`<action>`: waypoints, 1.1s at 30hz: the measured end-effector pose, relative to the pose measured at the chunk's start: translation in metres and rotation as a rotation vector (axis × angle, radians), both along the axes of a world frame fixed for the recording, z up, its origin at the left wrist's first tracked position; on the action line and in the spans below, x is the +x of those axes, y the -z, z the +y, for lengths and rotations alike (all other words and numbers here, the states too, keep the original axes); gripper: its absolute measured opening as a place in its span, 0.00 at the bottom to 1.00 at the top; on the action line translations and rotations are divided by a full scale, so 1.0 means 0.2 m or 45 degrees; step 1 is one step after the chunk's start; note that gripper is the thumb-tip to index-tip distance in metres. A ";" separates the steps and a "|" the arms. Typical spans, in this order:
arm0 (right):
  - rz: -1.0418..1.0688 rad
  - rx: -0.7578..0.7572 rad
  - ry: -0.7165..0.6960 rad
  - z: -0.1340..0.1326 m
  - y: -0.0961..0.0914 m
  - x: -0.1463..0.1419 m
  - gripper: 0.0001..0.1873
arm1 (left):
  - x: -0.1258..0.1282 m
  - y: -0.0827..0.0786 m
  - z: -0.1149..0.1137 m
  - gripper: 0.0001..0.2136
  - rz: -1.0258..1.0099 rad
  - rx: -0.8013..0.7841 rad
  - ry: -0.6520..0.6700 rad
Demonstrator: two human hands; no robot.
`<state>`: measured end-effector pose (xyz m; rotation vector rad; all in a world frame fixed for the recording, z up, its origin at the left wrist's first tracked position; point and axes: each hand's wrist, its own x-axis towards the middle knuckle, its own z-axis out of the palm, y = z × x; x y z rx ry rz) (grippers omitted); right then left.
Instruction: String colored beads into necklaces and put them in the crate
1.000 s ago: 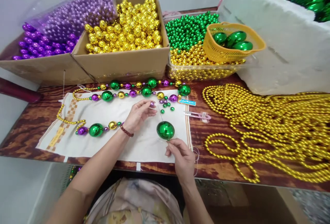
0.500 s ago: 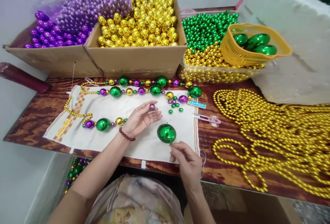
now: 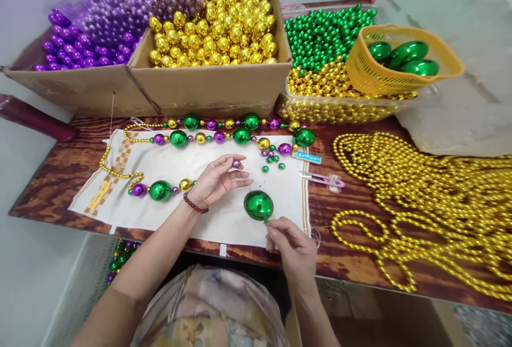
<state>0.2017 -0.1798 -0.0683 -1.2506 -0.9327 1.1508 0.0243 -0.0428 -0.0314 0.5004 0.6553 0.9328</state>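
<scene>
Between the thumb and fingertips of my left hand is a small purple bead, with a thin thread running down from it. A large green bead hangs on the thread between my two hands, over the white cloth. My right hand pinches at the small green piece just under that bead. The strung end of the bead necklace, with purple, green and gold beads, lies left of my left wrist. A finished-looking strand and several loose green beads rest at the cloth's far side.
Gold beads fill a cardboard box; purple ones lie in the box beside it. A yellow basket stands on a tub of small beads. Thread snips and heaped gold bead chains are at right.
Both hands keep nearly the same hold and place. The view has shifted slightly, and the large green bead still hangs between them.
</scene>
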 end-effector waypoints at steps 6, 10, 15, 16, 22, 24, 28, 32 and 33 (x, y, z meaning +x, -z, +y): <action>-0.013 -0.096 -0.017 -0.01 0.01 0.00 0.06 | -0.02 -0.01 0.01 0.13 0.125 0.086 0.023; 0.073 -0.128 0.037 0.04 0.01 -0.07 0.11 | 0.04 0.01 -0.03 0.14 0.249 0.086 -0.019; 0.237 -0.122 0.101 0.12 0.00 -0.19 0.27 | 0.21 0.02 -0.13 0.14 0.258 0.036 -0.158; 0.241 -0.130 0.083 0.13 0.00 -0.19 0.29 | 0.24 0.02 -0.13 0.14 0.286 0.048 -0.187; -0.011 -0.058 0.227 0.21 -0.05 0.05 0.19 | 0.29 -0.06 -0.12 0.08 0.726 0.571 0.254; 0.051 -0.005 0.255 0.26 -0.08 0.14 0.14 | 0.31 -0.08 -0.12 0.08 0.860 0.810 0.453; 0.433 0.091 0.647 0.30 -0.11 0.24 0.14 | 0.33 -0.11 -0.11 0.08 1.110 0.956 0.591; 0.478 0.026 0.442 0.26 -0.11 0.20 0.17 | 0.32 -0.12 -0.10 0.09 1.098 0.894 0.690; 0.442 0.002 0.358 0.25 -0.11 0.17 0.18 | 0.32 -0.12 -0.09 0.10 1.085 0.896 0.723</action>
